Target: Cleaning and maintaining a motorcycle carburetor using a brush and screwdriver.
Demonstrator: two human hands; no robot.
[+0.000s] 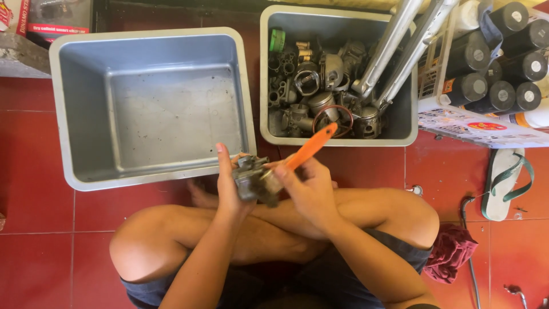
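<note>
I sit cross-legged on a red tiled floor. My left hand [229, 186] grips a small grey metal engine part [250, 177], likely a carburettor, held over my knees. My right hand [309, 191] holds a brush with an orange handle [311, 147]; its head rests against the part and is mostly hidden by my fingers. The handle points up and right toward the right tub.
An empty grey plastic tub [60, 114] stands ahead on the left. A second grey tub [264, 74] on the right holds several metal engine parts and two silvery tubes. A white crate of black spray cans [503, 68], a sandal [503, 183] and a dark red rag [452, 252] lie at right.
</note>
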